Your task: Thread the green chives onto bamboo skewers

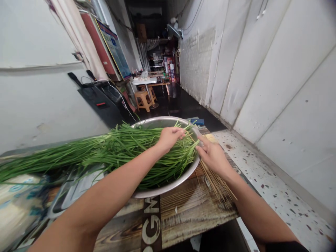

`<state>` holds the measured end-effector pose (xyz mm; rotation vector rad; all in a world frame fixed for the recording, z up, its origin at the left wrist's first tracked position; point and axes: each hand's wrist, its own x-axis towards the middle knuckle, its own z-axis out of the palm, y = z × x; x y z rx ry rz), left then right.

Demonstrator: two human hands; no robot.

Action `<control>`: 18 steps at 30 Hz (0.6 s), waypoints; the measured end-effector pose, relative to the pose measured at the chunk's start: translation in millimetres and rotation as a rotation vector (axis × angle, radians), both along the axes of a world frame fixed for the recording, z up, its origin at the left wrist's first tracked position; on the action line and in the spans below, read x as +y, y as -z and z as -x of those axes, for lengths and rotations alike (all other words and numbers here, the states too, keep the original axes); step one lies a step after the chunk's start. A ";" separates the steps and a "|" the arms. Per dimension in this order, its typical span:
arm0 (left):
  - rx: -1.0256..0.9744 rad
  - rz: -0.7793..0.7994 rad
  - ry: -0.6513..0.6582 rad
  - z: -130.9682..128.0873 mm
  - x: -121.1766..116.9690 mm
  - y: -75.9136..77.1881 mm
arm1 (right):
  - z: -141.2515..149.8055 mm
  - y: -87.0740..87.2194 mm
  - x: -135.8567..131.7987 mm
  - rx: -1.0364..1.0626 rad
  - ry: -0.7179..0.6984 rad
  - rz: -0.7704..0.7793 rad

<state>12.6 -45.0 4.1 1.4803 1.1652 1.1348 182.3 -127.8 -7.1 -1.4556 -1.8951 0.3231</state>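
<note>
A wide metal basin [181, 180] holds a large heap of long garlic chives [157, 157], pale ends toward the right. Over the heap, my left hand [169, 138] is closed in a pinch; what its fingertips hold is too small to make out. A thin bamboo skewer [190, 135] slants between my two hands. At the basin's right rim my right hand [214, 154] is closed, with thumb and forefinger at the skewer's lower end beside the pale chive ends. Under my right wrist lies a loose bundle of bamboo skewers [216, 183] on the table.
More chives [57, 154] stretch left across the wood-patterned table [183, 213]. Clear plastic trays [78, 189] and a plastic-wrapped white package [21, 206] sit at the left. A blue object [197, 121] lies behind the basin. Beyond stand stools [143, 100] and a white table [144, 81].
</note>
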 end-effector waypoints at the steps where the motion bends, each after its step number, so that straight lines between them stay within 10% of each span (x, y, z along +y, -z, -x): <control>1: 0.002 -0.001 0.001 0.1 -0.1 0.0 | 0.1 -0.3 -0.1 0.000 -0.002 0.002; 18: 0.022 -0.053 -0.033 -0.1 -0.1 -0.2 | 1.5 -2.7 -0.5 -0.010 0.016 0.006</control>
